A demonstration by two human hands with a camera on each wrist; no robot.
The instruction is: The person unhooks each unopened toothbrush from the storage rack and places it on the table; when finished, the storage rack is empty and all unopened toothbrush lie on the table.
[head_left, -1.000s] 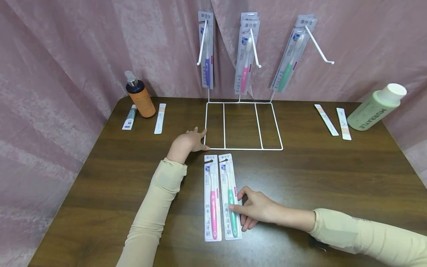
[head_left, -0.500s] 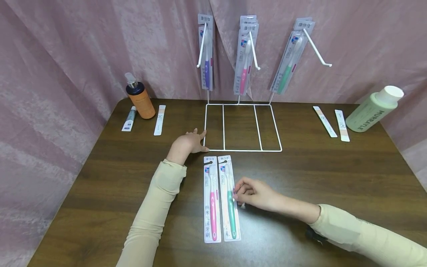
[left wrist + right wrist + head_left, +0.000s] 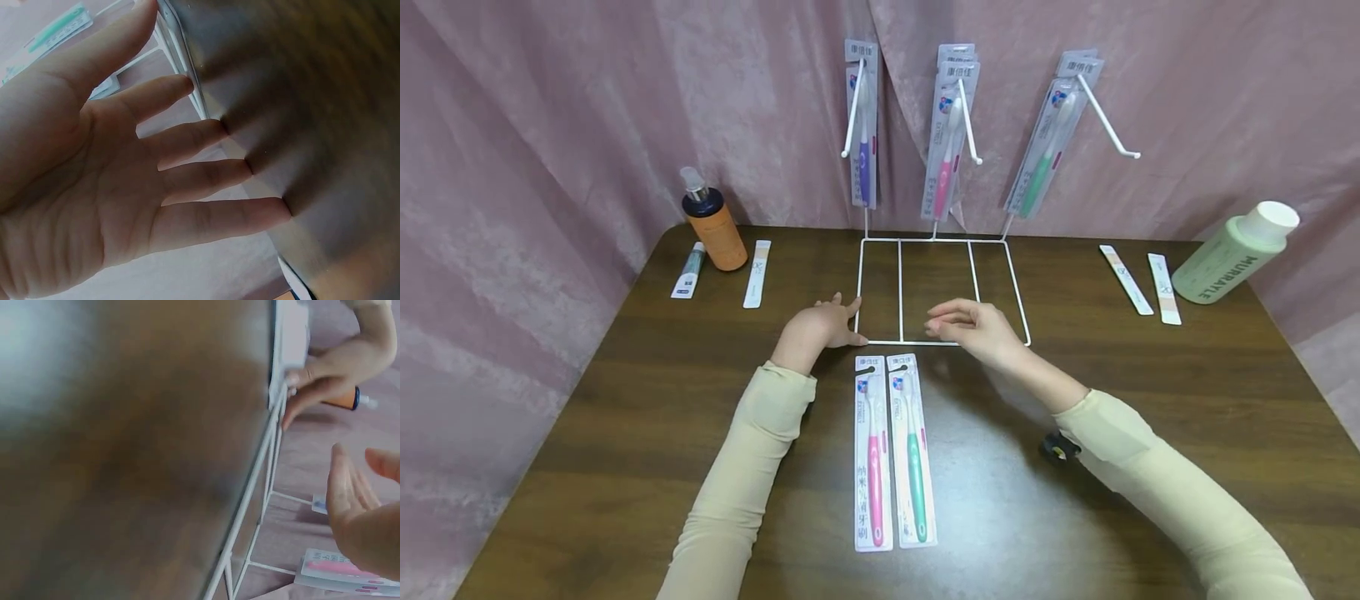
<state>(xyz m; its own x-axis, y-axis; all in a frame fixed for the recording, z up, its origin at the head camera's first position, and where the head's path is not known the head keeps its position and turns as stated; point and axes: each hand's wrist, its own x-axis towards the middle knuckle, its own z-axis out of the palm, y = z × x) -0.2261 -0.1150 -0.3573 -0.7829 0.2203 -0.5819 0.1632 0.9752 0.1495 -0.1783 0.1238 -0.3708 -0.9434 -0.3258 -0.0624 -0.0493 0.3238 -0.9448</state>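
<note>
While outspread left fingers (image 3: 219, 219) touch the white rack (image 3: 900, 292), right fingers (image 3: 953, 307) hover above, released

The brown wood-grain worktop (image 3: 632, 408) bears a white wire rack base (image 3: 900, 292), flat at rear centre. Just in front, a pink toothbrush pack (image 3: 874, 467) and a green toothbrush pack (image 3: 916, 475) lie side by side. Left: orange spray bottle (image 3: 718, 235), small tube (image 3: 688, 272), narrow sachet (image 3: 757, 275). Right: paired sachets (image 3: 1126, 280), pale-green bottle (image 3: 1225, 260).
</note>
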